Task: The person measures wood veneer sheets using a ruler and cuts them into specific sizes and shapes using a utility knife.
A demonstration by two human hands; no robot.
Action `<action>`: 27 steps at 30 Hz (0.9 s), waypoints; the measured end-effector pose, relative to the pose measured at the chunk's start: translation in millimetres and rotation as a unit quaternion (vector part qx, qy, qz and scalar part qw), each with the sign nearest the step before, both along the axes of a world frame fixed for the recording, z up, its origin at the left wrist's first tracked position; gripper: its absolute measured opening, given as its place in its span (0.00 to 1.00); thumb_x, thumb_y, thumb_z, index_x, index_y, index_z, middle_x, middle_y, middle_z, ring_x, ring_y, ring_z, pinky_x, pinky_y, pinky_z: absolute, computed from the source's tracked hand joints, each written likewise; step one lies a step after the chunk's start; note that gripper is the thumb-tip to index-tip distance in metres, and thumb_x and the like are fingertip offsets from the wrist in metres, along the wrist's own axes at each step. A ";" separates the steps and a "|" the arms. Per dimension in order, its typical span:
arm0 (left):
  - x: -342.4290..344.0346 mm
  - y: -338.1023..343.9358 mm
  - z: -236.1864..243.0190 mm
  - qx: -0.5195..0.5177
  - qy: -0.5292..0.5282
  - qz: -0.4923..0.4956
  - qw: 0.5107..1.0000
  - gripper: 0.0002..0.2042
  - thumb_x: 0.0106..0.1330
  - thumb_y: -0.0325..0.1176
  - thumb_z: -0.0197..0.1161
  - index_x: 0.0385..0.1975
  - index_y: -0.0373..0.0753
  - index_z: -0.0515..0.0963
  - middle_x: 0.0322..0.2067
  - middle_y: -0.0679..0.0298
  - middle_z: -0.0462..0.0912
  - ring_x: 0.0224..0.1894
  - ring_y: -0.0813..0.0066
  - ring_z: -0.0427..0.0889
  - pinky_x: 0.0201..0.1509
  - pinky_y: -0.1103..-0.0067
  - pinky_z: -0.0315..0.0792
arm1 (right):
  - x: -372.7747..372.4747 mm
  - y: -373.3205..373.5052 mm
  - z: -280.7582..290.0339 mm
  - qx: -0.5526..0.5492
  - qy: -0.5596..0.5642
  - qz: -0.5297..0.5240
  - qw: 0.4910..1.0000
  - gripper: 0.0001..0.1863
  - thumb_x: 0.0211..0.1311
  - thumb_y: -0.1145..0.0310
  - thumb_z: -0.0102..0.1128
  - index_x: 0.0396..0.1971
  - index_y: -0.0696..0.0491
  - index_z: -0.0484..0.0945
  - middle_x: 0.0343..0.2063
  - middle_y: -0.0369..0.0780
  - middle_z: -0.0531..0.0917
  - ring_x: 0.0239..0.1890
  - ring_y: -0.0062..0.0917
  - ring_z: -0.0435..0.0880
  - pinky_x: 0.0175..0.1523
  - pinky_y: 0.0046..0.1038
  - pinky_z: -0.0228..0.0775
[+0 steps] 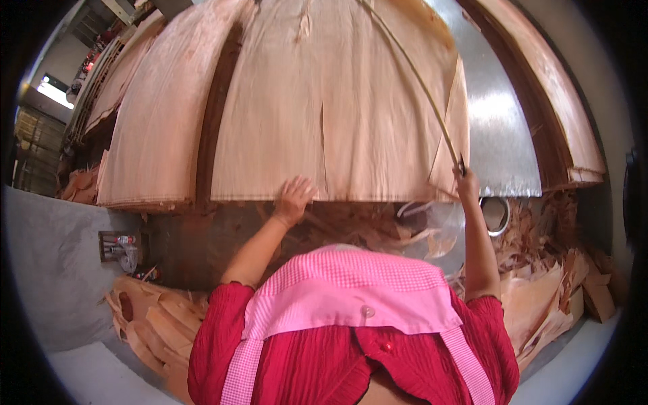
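Observation:
A large pale veneer sheet (270, 101) with a slit lies on a stack in front of me. My left hand (295, 197) rests open with spread fingers on its near edge. My right hand (466, 181) is closed at the right near edge around a small dark tool (462, 163), whose exact kind I cannot make out. A long, thin yellowish rod (412, 67) runs from that hand across the sheet to the far side. A shiny metal plate (499, 148) lies right of the sheet.
More veneer stacks stand at left (148, 121) and right (563, 121). Veneer scraps (547, 297) heap below both sides. A metal ring (501, 217) sits under the plate's front edge, and small objects occupy a wall niche (125, 250) at left.

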State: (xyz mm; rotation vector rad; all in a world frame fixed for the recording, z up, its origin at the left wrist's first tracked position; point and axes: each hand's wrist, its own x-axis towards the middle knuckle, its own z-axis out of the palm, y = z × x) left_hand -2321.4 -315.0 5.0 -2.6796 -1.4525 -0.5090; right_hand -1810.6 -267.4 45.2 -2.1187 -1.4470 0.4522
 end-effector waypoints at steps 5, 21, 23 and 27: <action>-2.0 -1.3 8.4 -0.019 -0.002 -0.061 0.998 0.14 0.56 0.31 0.51 0.43 0.45 0.74 0.51 0.60 0.69 0.56 0.59 0.64 0.58 0.62 0.57 | -36.9 16.9 2.5 0.042 -0.233 -0.042 0.971 0.17 0.57 0.55 0.49 0.44 0.45 0.72 0.31 0.44 0.80 0.35 0.40 0.78 0.39 0.38 0.68; 49.9 -10.7 45.2 -0.108 -0.121 -0.128 0.978 0.19 0.55 0.35 0.58 0.47 0.38 0.71 0.54 0.56 0.66 0.59 0.54 0.59 0.60 0.63 0.54 | -128.5 -109.1 -107.5 0.096 0.431 -0.228 0.868 0.08 0.54 0.69 0.57 0.35 0.53 0.76 0.22 0.29 0.74 0.25 0.14 0.69 0.30 0.18 0.63; 39.0 -25.2 46.7 -0.118 -0.108 -0.159 0.974 0.18 0.53 0.33 0.59 0.46 0.39 0.71 0.54 0.57 0.65 0.59 0.54 0.59 0.60 0.63 0.54 | -138.1 -100.8 -107.8 0.070 0.480 -0.220 0.846 0.09 0.54 0.68 0.58 0.35 0.53 0.75 0.23 0.30 0.74 0.23 0.14 0.70 0.27 0.17 0.61; 43.0 -36.7 46.9 -0.139 -0.129 -0.195 0.962 0.16 0.52 0.29 0.58 0.43 0.40 0.73 0.54 0.58 0.66 0.58 0.56 0.61 0.60 0.63 0.55 | -140.0 -101.3 -85.7 0.085 0.458 -0.224 0.856 0.07 0.53 0.64 0.59 0.27 0.52 0.76 0.18 0.30 0.72 0.18 0.14 0.66 0.22 0.19 0.58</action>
